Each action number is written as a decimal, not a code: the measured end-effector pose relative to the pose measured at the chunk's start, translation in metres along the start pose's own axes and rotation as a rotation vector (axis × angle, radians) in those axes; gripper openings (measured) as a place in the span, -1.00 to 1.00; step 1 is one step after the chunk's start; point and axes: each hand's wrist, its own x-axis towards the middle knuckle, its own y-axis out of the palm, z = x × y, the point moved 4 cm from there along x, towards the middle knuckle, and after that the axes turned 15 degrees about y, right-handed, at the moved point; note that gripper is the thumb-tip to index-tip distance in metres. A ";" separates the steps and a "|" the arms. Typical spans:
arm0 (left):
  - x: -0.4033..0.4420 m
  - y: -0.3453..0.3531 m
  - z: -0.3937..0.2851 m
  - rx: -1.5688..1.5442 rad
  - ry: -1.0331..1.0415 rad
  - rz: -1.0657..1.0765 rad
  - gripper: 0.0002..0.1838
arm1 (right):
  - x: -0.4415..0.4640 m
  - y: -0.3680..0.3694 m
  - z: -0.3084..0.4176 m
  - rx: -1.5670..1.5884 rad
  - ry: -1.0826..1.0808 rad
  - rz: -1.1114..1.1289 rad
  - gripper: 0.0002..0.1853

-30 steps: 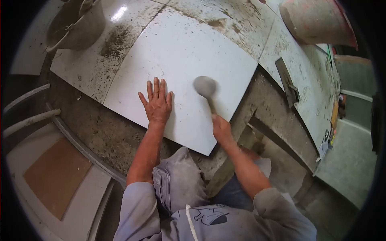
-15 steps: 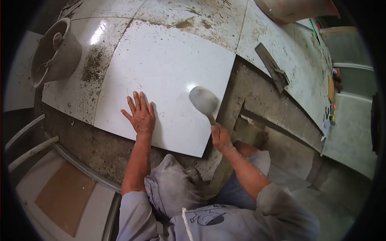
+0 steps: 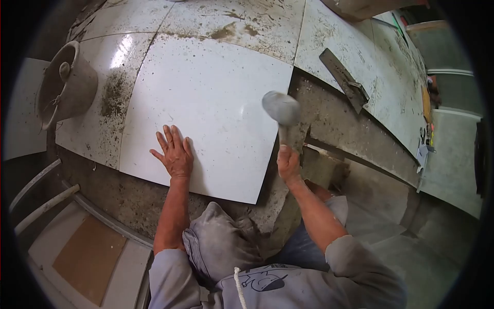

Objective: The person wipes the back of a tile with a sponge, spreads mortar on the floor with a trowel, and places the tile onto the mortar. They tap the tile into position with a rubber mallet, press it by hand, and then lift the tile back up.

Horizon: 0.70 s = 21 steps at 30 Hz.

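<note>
My left hand [image 3: 176,156] lies flat on a large white floor tile [image 3: 216,87], its fingers spread near the tile's lower left part. In my right hand [image 3: 288,164] is the handle of a rubber mallet [image 3: 282,108], with my fingers wrapped round it. The mallet's grey head is slightly blurred and hangs over the right edge of the tile; I cannot tell how high above it. Along its right and near sides the tile borders rough grey mortar or concrete.
A dirty bucket [image 3: 69,87] is tipped toward the left on spattered tiles. At the right a flat trowel [image 3: 343,80] rests on laid tiles by their edge. Another container [image 3: 355,7] stands at the top. Curved rails [image 3: 46,206] and a brown board [image 3: 90,260] are at lower left.
The mallet has swung up and to the right, away from the tile's middle right. My left hand stays flat on the tile, and the view has shifted slightly.
</note>
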 end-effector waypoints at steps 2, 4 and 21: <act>-0.002 -0.001 -0.001 0.014 0.006 0.014 -0.45 | 0.003 -0.005 0.003 -0.102 0.102 0.000 -0.39; 0.005 -0.001 -0.001 0.019 0.002 -0.006 -0.44 | 0.022 -0.002 0.009 -0.206 0.173 0.021 -0.39; -0.002 0.000 0.000 -0.003 0.020 0.004 -0.44 | 0.052 -0.007 0.020 -0.034 0.148 -0.027 -0.30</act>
